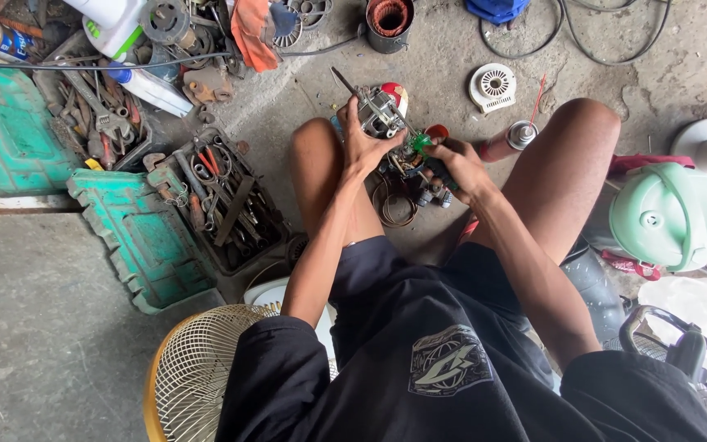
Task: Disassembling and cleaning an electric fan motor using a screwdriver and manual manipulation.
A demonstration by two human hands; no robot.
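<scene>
I sit on a concrete floor with my knees apart. My left hand (pixel 363 141) grips a small metal fan motor (pixel 380 112) whose shaft points up and left. My right hand (pixel 460 166) holds a dark-handled tool (pixel 439 173) against the motor's lower side, next to a green part (pixel 422 143) and a red part (pixel 437 131). Loose wires (pixel 393 206) hang below the motor onto the floor between my legs.
An open green toolbox (pixel 145 237) with a tray of tools (pixel 227 200) lies left. A fan grille (pixel 194 372) sits at my lower left. A spray can (pixel 507 142), a white vent cap (pixel 493 85), a pale green fan housing (pixel 668 217) and a stator (pixel 389 20) lie around.
</scene>
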